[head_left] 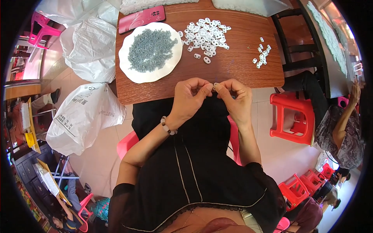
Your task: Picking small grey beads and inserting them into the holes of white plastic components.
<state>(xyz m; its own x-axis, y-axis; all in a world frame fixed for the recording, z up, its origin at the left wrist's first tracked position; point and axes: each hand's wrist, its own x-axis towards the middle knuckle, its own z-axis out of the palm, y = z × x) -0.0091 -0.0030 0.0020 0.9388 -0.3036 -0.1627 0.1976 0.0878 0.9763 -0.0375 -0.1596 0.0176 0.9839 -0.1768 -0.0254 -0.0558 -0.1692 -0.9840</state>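
My left hand and my right hand meet at the table's near edge, each closed in a pinch with fingertips almost touching. Between the right thumb and fingers shows a small white two-holed plastic piece. Whatever the left fingertips pinch is too small or hidden to tell. Beyond the hands lies a loose heap of similar white oval two-holed pieces, and a smaller cluster of white pieces is at the right. Many small grey rod-like pieces fill a white wavy-rimmed plate at the left.
A pink phone lies behind the plate on the brown wooden table. White plastic sacks stand left of it. Red stools and a seated person are to the right. Filled clear bags edge the table's far side.
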